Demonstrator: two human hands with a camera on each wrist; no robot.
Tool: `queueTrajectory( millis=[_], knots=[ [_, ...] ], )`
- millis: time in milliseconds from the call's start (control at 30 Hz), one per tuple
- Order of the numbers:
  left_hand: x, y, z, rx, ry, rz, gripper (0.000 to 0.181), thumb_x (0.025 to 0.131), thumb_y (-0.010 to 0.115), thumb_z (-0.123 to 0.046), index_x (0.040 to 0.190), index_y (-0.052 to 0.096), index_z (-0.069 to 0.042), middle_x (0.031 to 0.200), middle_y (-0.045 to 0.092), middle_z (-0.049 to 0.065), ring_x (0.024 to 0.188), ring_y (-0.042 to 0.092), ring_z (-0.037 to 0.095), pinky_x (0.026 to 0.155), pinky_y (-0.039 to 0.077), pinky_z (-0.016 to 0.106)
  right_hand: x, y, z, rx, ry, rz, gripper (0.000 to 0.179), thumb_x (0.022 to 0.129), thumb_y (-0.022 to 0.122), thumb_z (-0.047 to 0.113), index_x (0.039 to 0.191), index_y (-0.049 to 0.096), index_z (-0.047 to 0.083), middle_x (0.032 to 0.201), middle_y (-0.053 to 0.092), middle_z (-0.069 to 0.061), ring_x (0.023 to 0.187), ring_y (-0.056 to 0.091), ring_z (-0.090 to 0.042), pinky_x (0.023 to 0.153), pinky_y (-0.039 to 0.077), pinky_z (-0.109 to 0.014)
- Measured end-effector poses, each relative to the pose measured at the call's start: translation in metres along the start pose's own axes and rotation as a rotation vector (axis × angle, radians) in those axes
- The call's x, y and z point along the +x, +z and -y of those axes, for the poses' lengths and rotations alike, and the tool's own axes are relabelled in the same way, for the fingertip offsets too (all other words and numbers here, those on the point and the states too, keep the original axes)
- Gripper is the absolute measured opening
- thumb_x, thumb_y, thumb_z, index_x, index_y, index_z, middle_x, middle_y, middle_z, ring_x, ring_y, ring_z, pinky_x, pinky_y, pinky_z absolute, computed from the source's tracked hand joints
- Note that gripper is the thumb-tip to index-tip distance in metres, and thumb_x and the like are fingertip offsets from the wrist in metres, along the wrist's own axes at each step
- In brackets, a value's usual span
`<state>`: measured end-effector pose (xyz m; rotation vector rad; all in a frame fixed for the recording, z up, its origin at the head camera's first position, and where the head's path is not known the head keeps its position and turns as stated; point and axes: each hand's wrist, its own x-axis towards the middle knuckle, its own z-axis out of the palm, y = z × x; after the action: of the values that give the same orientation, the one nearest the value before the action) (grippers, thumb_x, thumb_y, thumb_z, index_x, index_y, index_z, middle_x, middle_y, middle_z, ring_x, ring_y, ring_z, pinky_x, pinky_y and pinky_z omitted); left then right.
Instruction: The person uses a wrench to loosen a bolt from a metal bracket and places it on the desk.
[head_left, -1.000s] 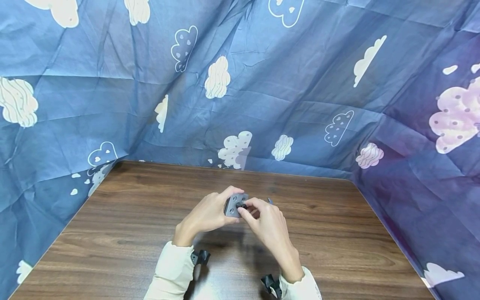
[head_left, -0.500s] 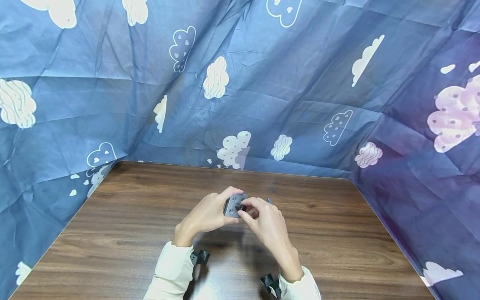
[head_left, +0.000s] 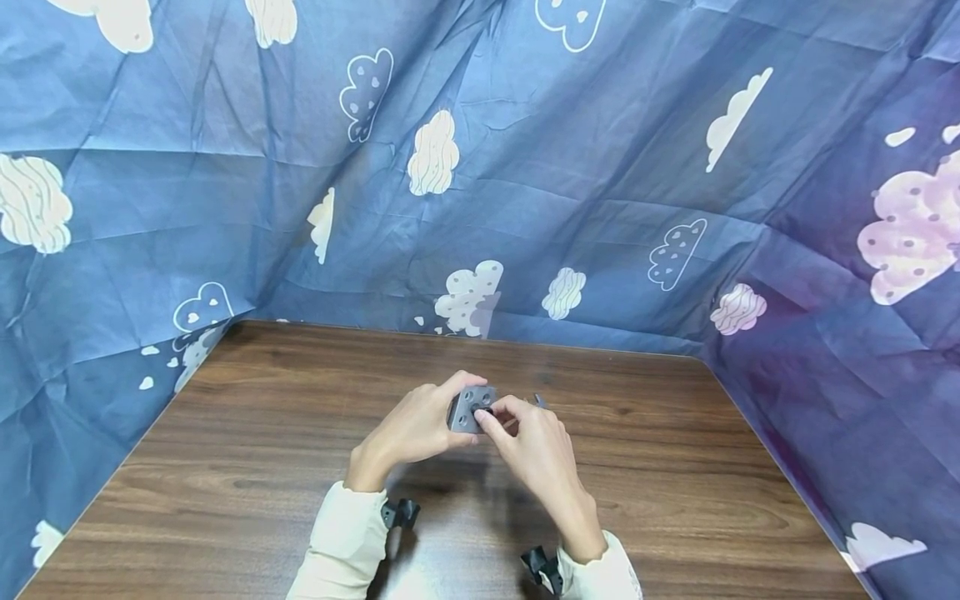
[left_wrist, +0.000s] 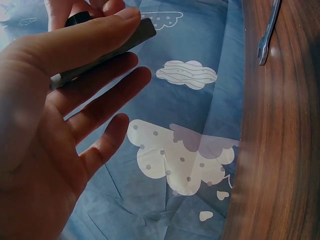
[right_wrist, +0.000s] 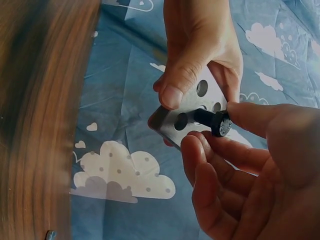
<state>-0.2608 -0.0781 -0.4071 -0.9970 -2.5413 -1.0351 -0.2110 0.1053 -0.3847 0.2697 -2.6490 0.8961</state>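
Note:
A grey metal plate (head_left: 465, 408) with several round holes is gripped by my left hand (head_left: 416, 425), held up above the table. In the right wrist view, the left thumb presses on the face of the plate (right_wrist: 172, 122), and fingers curl behind it. A black hex bolt (right_wrist: 220, 123) stands with its shank in one of the holes, its head sticking out toward my right hand (head_left: 536, 442). The right thumb and fingers pinch around the bolt head. From the left wrist, the plate (left_wrist: 147, 31) shows edge-on under the thumb, with the remaining left fingers spread loosely.
On the wooden table (head_left: 300, 508) lies a metal open-ended wrench (left_wrist: 267, 40), partly behind my right hand in the head view. Blue cloth (head_left: 525, 208) with printed clouds hangs along the back and sides. Black camera mounts (head_left: 405, 514) sit at both wrists.
My right fingertips have shifted slightly around the bolt head, which shows less in the head view now. The left hand and the plate have stayed nearly in place.

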Motion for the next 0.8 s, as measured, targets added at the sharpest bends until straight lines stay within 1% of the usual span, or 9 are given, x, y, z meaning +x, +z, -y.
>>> queueTrajectory(
  millis=[133,467,800],
  knots=[
    [-0.0001,-0.0007,-0.0002,0.003,0.002,0.001,0.069,0.073,0.087,-0.023,0.133,0.054,-0.018,0.086,0.069,-0.002,0.063,0.055,0.006,0.057,0.045,0.024,0.0001,0.0006,0.0002,0.006,-0.016,-0.014,0.011,0.088,0.073,0.034,0.087,0.072,0.023,0.077,0.071,0.009,0.07,0.066,-0.006,0.062,0.05,-0.032],
    [-0.0012,-0.0001,0.0001,0.002,0.005,-0.001,0.067,0.074,0.087,-0.028,0.133,0.054,-0.021,0.084,0.069,-0.003,0.063,0.055,0.005,0.058,0.045,0.023,-0.0004,0.0016,-0.0003,0.022,-0.053,-0.019,0.007,0.087,0.075,0.026,0.09,0.073,0.02,0.078,0.07,0.01,0.069,0.065,-0.005,0.062,0.051,-0.029],
    [-0.0003,0.0001,0.0003,0.015,0.006,0.001,0.067,0.074,0.087,-0.029,0.133,0.054,-0.02,0.082,0.068,-0.003,0.063,0.055,0.005,0.059,0.045,0.023,-0.0004,0.0005,0.0007,0.003,-0.089,-0.03,0.013,0.083,0.078,0.021,0.094,0.073,0.017,0.078,0.07,0.007,0.068,0.065,-0.005,0.063,0.051,-0.028]
  ],
)
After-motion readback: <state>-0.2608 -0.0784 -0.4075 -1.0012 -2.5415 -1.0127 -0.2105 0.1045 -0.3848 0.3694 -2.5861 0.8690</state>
